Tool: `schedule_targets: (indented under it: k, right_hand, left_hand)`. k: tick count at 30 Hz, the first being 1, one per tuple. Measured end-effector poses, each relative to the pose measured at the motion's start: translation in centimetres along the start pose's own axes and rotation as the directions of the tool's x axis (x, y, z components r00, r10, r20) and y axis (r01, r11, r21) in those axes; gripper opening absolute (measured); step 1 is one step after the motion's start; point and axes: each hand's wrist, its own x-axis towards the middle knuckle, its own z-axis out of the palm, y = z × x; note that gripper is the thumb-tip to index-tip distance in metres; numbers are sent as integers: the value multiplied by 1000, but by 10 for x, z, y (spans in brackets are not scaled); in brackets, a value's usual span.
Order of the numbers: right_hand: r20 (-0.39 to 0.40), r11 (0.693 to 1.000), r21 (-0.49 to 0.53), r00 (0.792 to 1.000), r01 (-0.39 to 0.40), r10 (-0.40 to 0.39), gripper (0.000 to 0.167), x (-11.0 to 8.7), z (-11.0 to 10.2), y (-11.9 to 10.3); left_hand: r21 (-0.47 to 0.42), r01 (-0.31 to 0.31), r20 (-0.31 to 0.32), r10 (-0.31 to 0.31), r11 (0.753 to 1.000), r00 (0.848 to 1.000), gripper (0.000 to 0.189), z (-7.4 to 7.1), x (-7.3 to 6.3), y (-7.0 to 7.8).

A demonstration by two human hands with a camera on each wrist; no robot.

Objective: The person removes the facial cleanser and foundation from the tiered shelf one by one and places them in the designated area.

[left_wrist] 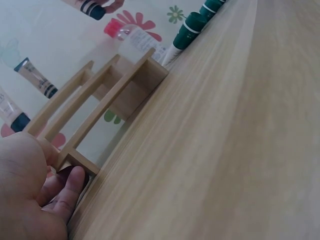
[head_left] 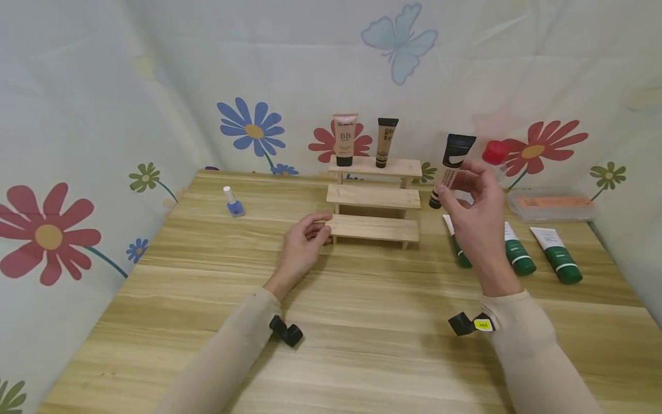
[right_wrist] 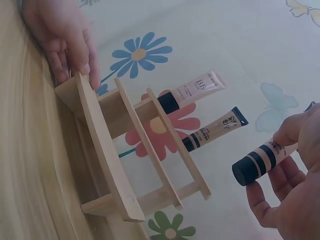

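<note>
A three-step wooden stand stands on the table, and my left hand grips the left end of its lowest step. On the top step, a pink BB cream tube and a smaller beige cosmetic tube with black ends stand upright on their caps. My right hand pinches another beige cosmetic tube with black ends, cap down and slightly tilted. That tube is held in the air just right of the stand, apart from it. The left wrist view shows my left fingers curled at the stand's side support.
Three green-and-white tubes lie on the table at the right, one partly behind my right hand. Behind it is a clear bottle with a red cap. A clear plastic box lies at the far right. Blue nail polish stands at the left.
</note>
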Motion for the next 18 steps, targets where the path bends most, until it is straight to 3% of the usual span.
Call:
schedule_targets:
  k: [8,18]
  right_hand:
    - [-30,998,-62,999,19,-21,48,-8,-22,-3]
    - [-126,986,-139,989,-90,73,52,-19,-64,-1]
  left_hand:
    - [-12,4,-2,-4,1000,1000,26,2,0,1]
    - [-11,7,5,-7,1000,1000,27,2,0,1]
